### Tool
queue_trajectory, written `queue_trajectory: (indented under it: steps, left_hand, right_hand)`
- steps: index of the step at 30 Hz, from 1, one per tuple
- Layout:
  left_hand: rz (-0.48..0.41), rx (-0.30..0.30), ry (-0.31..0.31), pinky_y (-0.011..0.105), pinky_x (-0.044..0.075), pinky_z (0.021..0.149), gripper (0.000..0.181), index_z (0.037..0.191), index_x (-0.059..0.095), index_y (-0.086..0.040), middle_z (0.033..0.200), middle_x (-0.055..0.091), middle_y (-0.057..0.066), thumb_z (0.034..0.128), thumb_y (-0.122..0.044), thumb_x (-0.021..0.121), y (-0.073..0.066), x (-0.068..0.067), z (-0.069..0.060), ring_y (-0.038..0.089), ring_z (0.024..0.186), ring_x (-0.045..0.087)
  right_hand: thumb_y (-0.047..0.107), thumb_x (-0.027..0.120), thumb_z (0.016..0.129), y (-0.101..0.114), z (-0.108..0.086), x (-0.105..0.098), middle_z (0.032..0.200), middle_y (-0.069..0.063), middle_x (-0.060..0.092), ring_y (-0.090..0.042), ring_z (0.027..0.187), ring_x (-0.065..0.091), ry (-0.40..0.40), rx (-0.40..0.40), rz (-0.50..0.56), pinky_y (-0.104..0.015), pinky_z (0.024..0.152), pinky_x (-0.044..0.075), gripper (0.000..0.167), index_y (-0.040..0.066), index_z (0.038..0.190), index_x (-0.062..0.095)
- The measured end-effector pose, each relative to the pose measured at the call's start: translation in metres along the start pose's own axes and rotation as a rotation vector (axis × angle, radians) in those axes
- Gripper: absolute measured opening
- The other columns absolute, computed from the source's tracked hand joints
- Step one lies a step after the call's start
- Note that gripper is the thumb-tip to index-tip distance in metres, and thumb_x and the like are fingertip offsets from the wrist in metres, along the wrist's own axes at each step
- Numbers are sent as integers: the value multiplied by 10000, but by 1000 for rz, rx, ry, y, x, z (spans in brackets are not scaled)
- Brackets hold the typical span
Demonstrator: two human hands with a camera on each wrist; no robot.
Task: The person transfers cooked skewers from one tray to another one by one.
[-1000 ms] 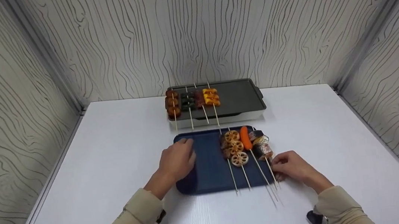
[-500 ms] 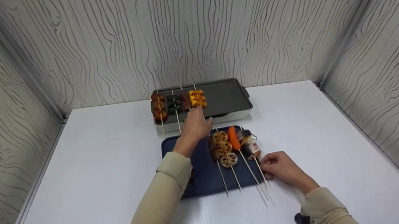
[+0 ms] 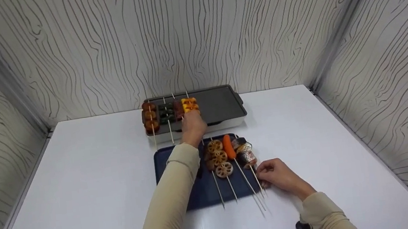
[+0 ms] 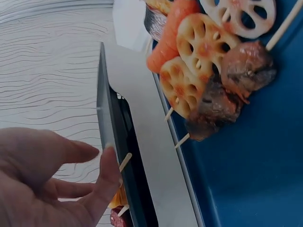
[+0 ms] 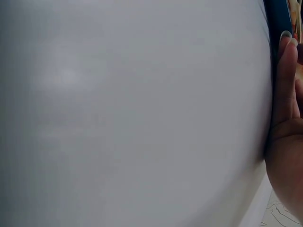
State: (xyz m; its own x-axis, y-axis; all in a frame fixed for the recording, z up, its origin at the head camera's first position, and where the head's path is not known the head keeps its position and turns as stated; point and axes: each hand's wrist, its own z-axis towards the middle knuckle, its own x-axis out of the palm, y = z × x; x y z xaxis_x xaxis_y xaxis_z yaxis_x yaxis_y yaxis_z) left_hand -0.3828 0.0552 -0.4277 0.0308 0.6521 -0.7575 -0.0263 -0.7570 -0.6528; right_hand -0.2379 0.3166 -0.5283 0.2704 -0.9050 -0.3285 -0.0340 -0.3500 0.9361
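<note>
Left hand [image 3: 194,125] at the front of the griddle [image 3: 220,103], grip slightly parted, holding nothing, beside the yellow skewer [image 3: 189,103], right hand [image 3: 278,176] at the blue tray [image 3: 205,195], its hold unclear

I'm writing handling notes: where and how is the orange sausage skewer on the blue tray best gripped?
Probably pinch the orange sausage skewer by its bare stick, coming from the near side: its end overhangs the near rim of the blue tray, while lotus root slices and silver-skinned chunks flank the sausage.
</note>
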Motion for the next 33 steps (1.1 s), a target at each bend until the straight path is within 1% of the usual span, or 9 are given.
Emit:
queue_trajectory:
  steps: [7, 14, 16, 19, 23, 26, 28, 30, 33]
  left_hand:
    - [17, -14, -34, 400, 521, 708, 272, 1160, 750, -43, 1088, 728, 172, 961, 56, 594, 7, 3, 7, 298, 921, 701]
    - [6, -5, -66, 376, 514, 673, 186, 1008, 749, -15, 987, 725, 190, 971, 53, 580, 7, 0, 9, 298, 857, 702]
    - [-19, -8, -73, 361, 496, 624, 178, 988, 745, -1, 927, 718, 196, 952, 68, 586, 7, 0, 9, 290, 783, 692]
    - [-65, -24, -73, 340, 457, 548, 177, 1009, 739, 25, 810, 669, 164, 938, 73, 583, 6, -2, 8, 251, 652, 626]
    - [-155, -17, -49, 316, 352, 481, 173, 1054, 692, 42, 647, 469, 63, 946, 60, 558, 3, -10, 4, 188, 516, 433]
    - [-201, 11, -22, 298, 285, 449, 125, 938, 648, 7, 579, 387, 7, 936, 69, 540, -3, -17, 1, 147, 462, 325]
    - [-215, 33, -5, 281, 240, 426, 202, 760, 584, -33, 527, 373, -17, 925, 72, 535, -5, -22, -2, 121, 430, 267]
    - [-233, 58, 14, 269, 212, 406, 346, 618, 502, -77, 474, 416, -30, 931, 65, 532, -4, -27, -7, 100, 383, 282]
    - [-261, 104, 45, 255, 218, 391, 492, 502, 427, -116, 452, 513, -16, 958, 28, 541, 1, -33, -20, 76, 352, 403]
  right_hand:
    - [-17, 638, 915, 0, 2, 5, 754, -15, 674, -82, 588, 631, 3, 0, -8, -233, 567, 548, 145, -135, 993, 670]
    - [-16, 630, 924, 2, 3, 6, 771, -38, 669, -85, 602, 619, 15, 8, 7, -233, 576, 542, 146, -136, 1000, 667]
    - [-15, 625, 928, 3, 3, 7, 774, -42, 665, -84, 602, 613, 16, 5, 14, -234, 575, 539, 154, -144, 1004, 664]
    - [-13, 627, 929, 2, 4, 8, 776, -42, 665, -84, 599, 617, 19, 4, 23, -235, 575, 542, 159, -146, 1009, 663]
    - [-10, 626, 931, 1, 5, 8, 779, -40, 668, -84, 596, 619, 23, -4, 17, -241, 575, 546, 160, -146, 1007, 661]
    - [-12, 623, 930, 0, 4, 5, 773, -45, 667, -86, 586, 615, 14, -14, 5, -242, 564, 544, 163, -152, 1004, 660]
    - [-12, 622, 931, 0, 4, 3, 766, -51, 665, -89, 580, 614, 6, -19, 5, -243, 557, 542, 159, -151, 998, 662]
    - [-11, 625, 934, -1, 2, 1, 767, -57, 660, -94, 585, 615, 7, -19, 6, -246, 563, 544, 162, -154, 1002, 660]
    - [-9, 627, 936, -3, 0, -1, 775, -59, 663, -95, 596, 620, 13, -13, 2, -252, 575, 550, 163, -150, 1010, 663]
